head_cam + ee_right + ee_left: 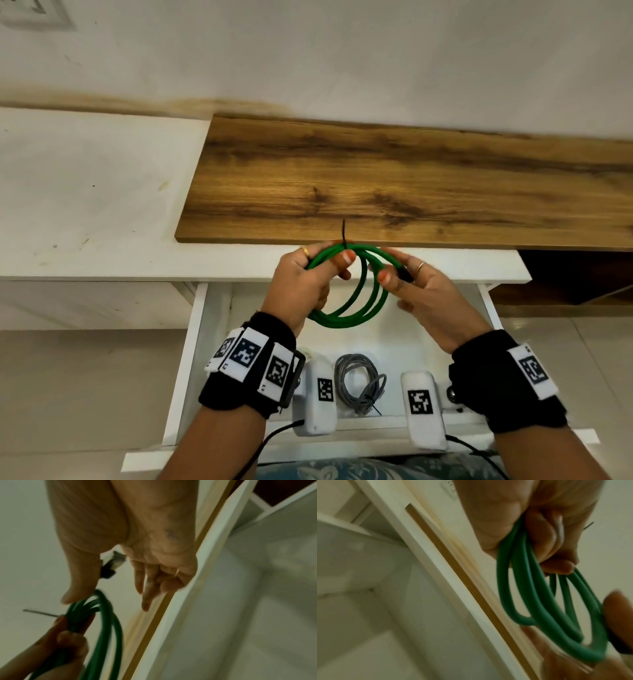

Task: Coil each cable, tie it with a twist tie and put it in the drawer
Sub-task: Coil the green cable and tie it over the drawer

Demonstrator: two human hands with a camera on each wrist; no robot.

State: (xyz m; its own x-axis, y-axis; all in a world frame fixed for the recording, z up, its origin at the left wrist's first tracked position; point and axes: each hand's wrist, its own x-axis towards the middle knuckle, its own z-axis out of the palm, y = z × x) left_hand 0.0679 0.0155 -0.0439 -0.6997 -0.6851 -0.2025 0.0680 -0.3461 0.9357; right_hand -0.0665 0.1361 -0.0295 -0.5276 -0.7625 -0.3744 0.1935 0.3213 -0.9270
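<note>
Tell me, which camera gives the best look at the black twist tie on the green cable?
The head view: the twist tie stands sharp above the green cable, beside the left hand. The right wrist view shows only a blurred end; the left wrist view, a faint sliver.

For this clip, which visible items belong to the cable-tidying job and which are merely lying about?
Part of the job:
- green cable, coiled, gripped by left hand, pinched by right hand
- black twist tie around the coil
- grey cable, tied, in the open drawer

Just there:
- wooden board
- white countertop
</note>
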